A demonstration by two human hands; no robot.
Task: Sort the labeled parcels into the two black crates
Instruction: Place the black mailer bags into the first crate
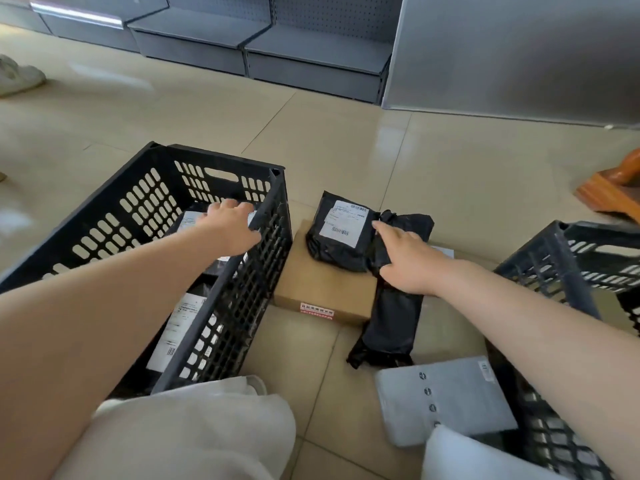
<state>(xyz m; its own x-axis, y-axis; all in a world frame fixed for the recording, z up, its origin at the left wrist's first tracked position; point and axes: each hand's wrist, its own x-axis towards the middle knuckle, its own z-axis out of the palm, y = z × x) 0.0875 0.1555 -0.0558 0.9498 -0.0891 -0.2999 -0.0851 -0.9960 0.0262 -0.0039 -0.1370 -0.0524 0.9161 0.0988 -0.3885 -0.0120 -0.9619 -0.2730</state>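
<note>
Sorting is partway along, judging by the layout: the left crate (221, 258) already holds at least two labelled parcels, while several wait on the floor between the crates. The step in hand looks like two at once, one hand finishing at the left crate and the other taking up the next parcel.

The left hand (232, 227) reaches over the near wall of the left crate, fingers fairly straight and spread, lying on or just above a dark parcel with a white label (194, 220) inside. Whether it presses that parcel or merely hovers cannot be told; it pinches nothing visible.

The right hand (410, 259) lies on the long black parcel (394, 317), which runs back toward the person beneath the wrist. The forefinger points forward and touches the edge of the labelled black parcel (341, 232) just ahead. The other fingers curve over the long parcel; a full grip is not evident, and the thumb side is hidden.

Both black parcels rest partly on a flat cardboard box (318, 289), just left of the right hand. A grey padded mailer (446, 400) lies nearer the person, below the forearm, touching the right crate (554, 271).

The next move probably calls for closing the fingers round one black parcel, reading its label, and carrying it to the matching crate.
</note>
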